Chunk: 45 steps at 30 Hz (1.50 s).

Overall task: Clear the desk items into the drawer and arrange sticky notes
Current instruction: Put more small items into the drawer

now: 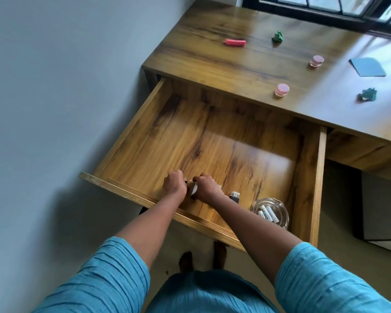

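The wooden drawer [145,136] stands pulled out below the desk [212,57]. Both my hands reach into its near part. My left hand [173,185] and my right hand [205,188] close together on a small dark and white object [193,188], mostly hidden between them. To the right in the drawer lie a small dark item with a silver cap [234,196] and a glass bowl [270,212] holding white batteries. On the desk sit a red eraser-like piece [235,42], two pink-lidded jars [282,89] [317,61], a blue sticky note pad [368,67] and two crumpled notes [277,37] [368,94].
A grey wall runs along the left. A dark-framed window [325,10] sits behind the desk. A dark box [382,211] stands on the floor under the desk at right. My feet [201,258] show below the drawer front.
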{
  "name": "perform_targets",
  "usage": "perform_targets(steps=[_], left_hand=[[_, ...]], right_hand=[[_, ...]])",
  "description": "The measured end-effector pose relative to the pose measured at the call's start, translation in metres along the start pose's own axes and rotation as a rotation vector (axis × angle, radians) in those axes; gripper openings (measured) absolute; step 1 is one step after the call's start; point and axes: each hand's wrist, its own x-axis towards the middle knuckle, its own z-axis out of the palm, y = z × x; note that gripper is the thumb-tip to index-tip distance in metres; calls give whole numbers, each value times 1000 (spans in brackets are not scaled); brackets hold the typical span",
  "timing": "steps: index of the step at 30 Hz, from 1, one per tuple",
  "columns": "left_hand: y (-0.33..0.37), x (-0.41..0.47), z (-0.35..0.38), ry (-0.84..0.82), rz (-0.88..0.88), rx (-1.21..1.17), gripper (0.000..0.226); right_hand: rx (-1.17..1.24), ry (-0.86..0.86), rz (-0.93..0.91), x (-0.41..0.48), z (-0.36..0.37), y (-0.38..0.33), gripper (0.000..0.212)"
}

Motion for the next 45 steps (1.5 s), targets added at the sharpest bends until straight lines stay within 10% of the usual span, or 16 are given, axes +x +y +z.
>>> perform_targets(steps=[23, 45], left_hand=[[104, -41, 0, 157, 398, 205, 20], [416, -173, 177, 217, 717, 38, 29]], right_hand=[[51, 499, 122, -53, -86, 66, 31], [40, 759, 367, -173, -253, 382, 30]])
